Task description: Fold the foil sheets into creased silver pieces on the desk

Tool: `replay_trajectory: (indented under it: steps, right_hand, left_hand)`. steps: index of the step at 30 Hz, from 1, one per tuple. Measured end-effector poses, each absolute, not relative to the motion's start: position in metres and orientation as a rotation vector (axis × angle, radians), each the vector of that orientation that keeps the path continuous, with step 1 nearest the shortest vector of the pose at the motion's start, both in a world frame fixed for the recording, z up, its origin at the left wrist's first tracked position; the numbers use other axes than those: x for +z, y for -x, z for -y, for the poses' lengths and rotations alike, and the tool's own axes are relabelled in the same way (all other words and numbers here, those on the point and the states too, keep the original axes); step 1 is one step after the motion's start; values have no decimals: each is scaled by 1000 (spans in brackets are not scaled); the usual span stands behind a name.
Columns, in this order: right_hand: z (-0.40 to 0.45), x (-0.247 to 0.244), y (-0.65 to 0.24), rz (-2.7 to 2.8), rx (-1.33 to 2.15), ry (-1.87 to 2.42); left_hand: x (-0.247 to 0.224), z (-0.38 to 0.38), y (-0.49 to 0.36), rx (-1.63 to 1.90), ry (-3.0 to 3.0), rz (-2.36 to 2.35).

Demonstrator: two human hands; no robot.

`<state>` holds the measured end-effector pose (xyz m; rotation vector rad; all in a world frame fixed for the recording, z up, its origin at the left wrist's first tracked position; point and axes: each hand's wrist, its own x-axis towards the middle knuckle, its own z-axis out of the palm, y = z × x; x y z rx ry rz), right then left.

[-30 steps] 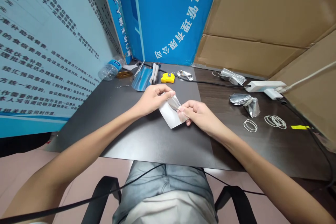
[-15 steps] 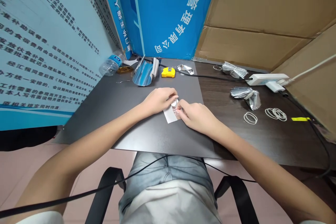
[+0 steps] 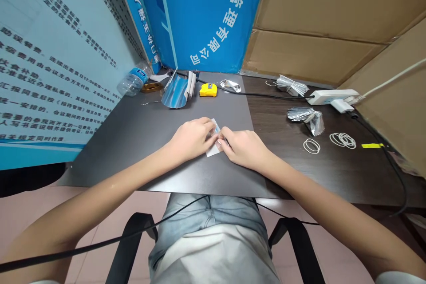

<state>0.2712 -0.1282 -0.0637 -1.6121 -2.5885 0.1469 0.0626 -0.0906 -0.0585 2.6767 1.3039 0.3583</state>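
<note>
A small white piece of paper (image 3: 211, 151) lies on the grey mat in front of me, mostly covered by my fingers. My left hand (image 3: 192, 139) is closed at its left side, thumb and fingertips pinching it. From the right, my right hand (image 3: 245, 147) pinches a small shiny silver piece of foil over the paper. The fingertips of both hands nearly meet, so most of the foil is hidden. Beyond my hands stand a yellow tape measure (image 3: 208, 90) and a curled blue-and-silver sheet (image 3: 175, 92).
Two bundles of silver strips, one at the back (image 3: 292, 85) and one nearer (image 3: 301, 115), lie right. White rings (image 3: 311, 146), a yellow strip (image 3: 372, 145) and a power strip (image 3: 333, 96) are there too. A plastic bottle (image 3: 132, 80) lies back left; a black cable crosses the table.
My left hand has come down and closer to my right hand, from the paper's top edge to its left side. Less foil shows now. The view has shifted slightly.
</note>
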Motion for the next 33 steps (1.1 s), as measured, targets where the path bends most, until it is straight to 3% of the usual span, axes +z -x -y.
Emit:
replay_trajectory:
  steps: [11,18,23,33]
  right_hand:
    - [132,-63,-275,2471,397,1419]
    - [86,-47,-293,2040,1252,1493]
    - [50,-30,-274,2046,1018,1736]
    - [27,-27,-253,1871,1352,1783]
  left_hand:
    - [-54,97,-56,358,-2562,-1289]
    - [-46,101,-55,343,-2535,-1255]
    - [-47,102,-56,352,-2516,-1250]
    - [-59,107,-55,458,-2478,-1292]
